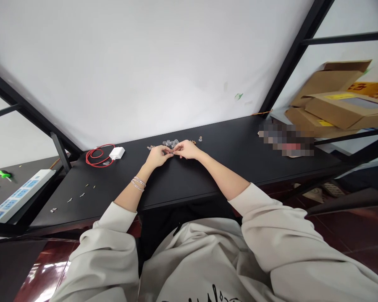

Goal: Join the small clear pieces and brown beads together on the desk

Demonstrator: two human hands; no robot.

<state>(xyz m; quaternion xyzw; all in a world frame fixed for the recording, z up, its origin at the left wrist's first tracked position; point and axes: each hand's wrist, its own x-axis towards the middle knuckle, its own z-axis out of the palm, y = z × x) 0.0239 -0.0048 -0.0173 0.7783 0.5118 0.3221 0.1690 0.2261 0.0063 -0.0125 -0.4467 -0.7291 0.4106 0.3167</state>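
My left hand (159, 156) and my right hand (186, 149) meet over the black table (189, 180), thumbs and fingers pinched together fingertip to fingertip. A tiny piece seems to be between them, but it is too small and too covered by the fingers to name. Just behind the fingertips lies a small heap of clear plastic pieces (170, 143). Small tan pieces (193, 141) show past my right hand, partly hidden by it. A few more small pieces (150, 147) lie beside my left hand. One clear piece with a tan top (200, 139) stands apart on the right.
A white charger (117, 153) with a coiled red cable (96, 157) lies at left. Several tiny bits (69, 200) are scattered near the left front edge. A power strip (22, 195) is farther left. Cardboard boxes (340, 105) stand at right, beyond a black frame post (290, 63).
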